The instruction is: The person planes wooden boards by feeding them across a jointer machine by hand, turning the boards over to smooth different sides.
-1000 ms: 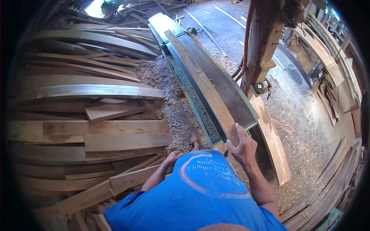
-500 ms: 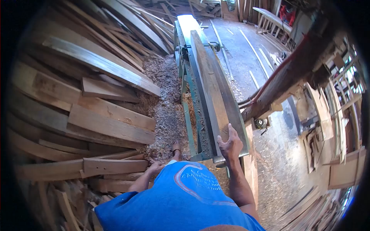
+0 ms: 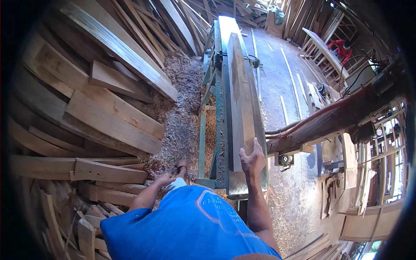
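A long squared timber [image 3: 242,99] lies lengthwise on the bed of a green-framed woodworking machine [image 3: 236,186], which looks like a jointer. My right hand [image 3: 254,162] rests against the timber's near end, thumb and fingers spread apart, not wrapped round it. Low at my left side, beside my pale shorts, my left hand [image 3: 165,180] hangs with its fingers curled and nothing visible in them. Bare machine bed shows between the timber's near end and the front edge of the machine.
Stacked boards [image 3: 112,123] crowd the left side. Wood shavings [image 3: 173,125] cover the floor between them and the machine. A dark beam [image 3: 320,115] with a red hose crosses at right. Farther back, a person in red [image 3: 341,51] is beside a slatted wooden frame [image 3: 323,43].
My view has turned to the right, bringing the person in red into clearer sight. More bare bed shows behind the timber's near end. My right hand stays at that end.
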Available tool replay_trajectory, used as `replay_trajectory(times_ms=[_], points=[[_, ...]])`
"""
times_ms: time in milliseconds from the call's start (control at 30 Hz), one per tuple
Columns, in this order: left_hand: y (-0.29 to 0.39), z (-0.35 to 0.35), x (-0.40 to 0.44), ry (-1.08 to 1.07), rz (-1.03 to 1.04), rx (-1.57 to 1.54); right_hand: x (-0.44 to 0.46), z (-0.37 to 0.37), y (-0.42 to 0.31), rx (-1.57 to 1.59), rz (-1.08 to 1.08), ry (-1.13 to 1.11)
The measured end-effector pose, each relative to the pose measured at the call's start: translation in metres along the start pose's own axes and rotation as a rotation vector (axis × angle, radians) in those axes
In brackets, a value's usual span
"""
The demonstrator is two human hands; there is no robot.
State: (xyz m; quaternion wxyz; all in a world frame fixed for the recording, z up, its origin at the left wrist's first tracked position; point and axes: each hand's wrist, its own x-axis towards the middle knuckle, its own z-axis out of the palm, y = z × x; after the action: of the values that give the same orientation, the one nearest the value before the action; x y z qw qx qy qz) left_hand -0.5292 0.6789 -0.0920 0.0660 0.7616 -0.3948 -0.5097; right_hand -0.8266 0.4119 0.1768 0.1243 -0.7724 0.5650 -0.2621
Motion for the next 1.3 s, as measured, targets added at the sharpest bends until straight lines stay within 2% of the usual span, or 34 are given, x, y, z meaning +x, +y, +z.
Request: replay_trajectory(times_ms=[100, 300, 400, 500, 633, 867, 967, 1133, 1267, 1300], points=[[0.013, -0.003, 0.015, 0.029, 0.061, -0.066, 0.016, 0.006, -0.005, 0.002, 0.013, -0.011], [0.028, -0.016, 0.022, -0.019, 0.111, 0.063, 0.048, 0.026, -0.006, -0.008, -0.031, 0.025], [0.012, -0.011, 0.025, 0.044, 0.127, 0.097, 0.064, 0.033, -0.012, -0.020, -0.032, 0.029], [-0.001, -0.014, 0.022, -0.085, 0.007, 0.030, 0.080, 0.046, -0.010, -0.015, -0.073, 0.067], [-0.021, -0.004, 0.012, 0.059, -0.018, -0.012, 0.103, 0.062, -0.010, -0.028, -0.085, 0.075], [-0.039, 0.002, 0.019, -0.022, -0.061, -0.064, 0.149, 0.077, -0.024, -0.052, 0.011, 0.012], [-0.051, 0.016, 0.031, 0.072, -0.143, -0.052, 0.168, 0.087, -0.029, -0.075, 0.033, 0.007], [-0.028, -0.014, 0.024, -0.015, -0.022, -0.150, 0.200, 0.104, -0.027, -0.064, -0.002, 0.012], [-0.025, -0.019, 0.079, -0.038, 0.140, -0.300, 0.220, 0.110, -0.035, -0.055, 0.002, -0.016], [-0.008, -0.029, 0.086, 0.045, 0.222, -0.262, 0.225, 0.112, -0.037, -0.052, 0.007, -0.019]])
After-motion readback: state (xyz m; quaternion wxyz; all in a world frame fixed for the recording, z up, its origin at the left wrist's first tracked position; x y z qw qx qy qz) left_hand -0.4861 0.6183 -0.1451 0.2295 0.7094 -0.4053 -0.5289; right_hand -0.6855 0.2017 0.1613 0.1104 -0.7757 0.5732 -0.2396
